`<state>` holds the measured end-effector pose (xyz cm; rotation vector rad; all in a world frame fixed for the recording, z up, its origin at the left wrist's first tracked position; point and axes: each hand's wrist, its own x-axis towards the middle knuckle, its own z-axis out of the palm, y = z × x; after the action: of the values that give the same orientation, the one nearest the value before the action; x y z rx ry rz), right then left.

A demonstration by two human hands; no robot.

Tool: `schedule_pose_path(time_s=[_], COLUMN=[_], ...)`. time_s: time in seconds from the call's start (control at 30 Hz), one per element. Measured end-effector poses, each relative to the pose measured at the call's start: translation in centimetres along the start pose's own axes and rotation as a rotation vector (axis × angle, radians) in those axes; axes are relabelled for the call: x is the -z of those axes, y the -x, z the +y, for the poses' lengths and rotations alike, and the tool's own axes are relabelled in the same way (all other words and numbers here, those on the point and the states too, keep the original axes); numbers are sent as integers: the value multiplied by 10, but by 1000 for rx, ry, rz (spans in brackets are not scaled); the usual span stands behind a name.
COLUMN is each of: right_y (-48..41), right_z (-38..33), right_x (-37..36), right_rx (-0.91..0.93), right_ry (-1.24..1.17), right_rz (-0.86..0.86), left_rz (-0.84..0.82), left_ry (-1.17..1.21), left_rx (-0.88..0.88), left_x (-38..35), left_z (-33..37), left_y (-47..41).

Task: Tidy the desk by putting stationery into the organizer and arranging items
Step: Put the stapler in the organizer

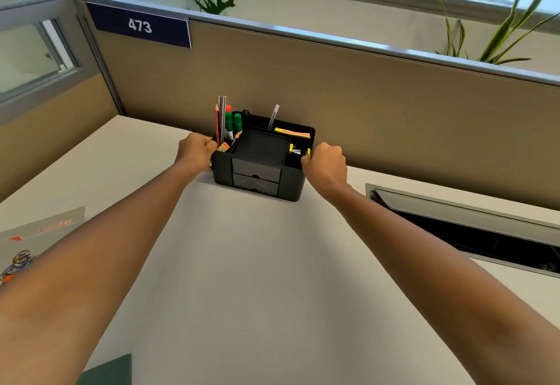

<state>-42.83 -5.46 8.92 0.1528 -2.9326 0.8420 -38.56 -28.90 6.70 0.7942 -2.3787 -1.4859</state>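
A black desk organizer (pixel 257 177) with two small front drawers stands on the white desk (pixel 242 278), close to the brown partition. Its left compartment holds green markers (pixel 233 125), a red pencil and a ruler. Yellow and pink sticky notes (pixel 292 133) lie at its back right, and a yellow-ended item sits in the right compartment. My left hand (pixel 194 151) grips the organizer's left side. My right hand (pixel 325 163) grips its right side, fingers curled over the rim.
An open cable tray slot (pixel 469 230) is cut into the desk at the right. A grey printed booklet (pixel 33 233) lies at the left edge. A dark green item (pixel 109 371) shows at the bottom. The partition (pixel 333 87) bears a "473" sign.
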Motion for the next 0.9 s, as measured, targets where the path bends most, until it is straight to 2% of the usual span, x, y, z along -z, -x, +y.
schedule_pose_path(time_s=[0.17, 0.3, 0.5, 0.73, 0.8, 0.9], right_y=[-15, -29, -38, -22, -12, 8], right_z=[-4, -7, -5, 11, 18, 33], right_x=[1, 5, -2, -8, -6, 2], right_rx=[-117, -137, 76, 247, 288, 343], right_ry=[-13, 14, 25, -71, -112, -155], right_rz=[22, 75, 119, 276, 307, 341], left_rz=[-31, -41, -18, 31, 98, 237], left_ry=[-43, -66, -86, -131, -152, -32], left_rx=[-26, -38, -65, -104, -105, -62], left_x=[0, -1, -2, -8, -9, -15], left_z=[1, -1, -12, -13, -16, -26], left_y=[-15, -18, -27, -18, -6, 25])
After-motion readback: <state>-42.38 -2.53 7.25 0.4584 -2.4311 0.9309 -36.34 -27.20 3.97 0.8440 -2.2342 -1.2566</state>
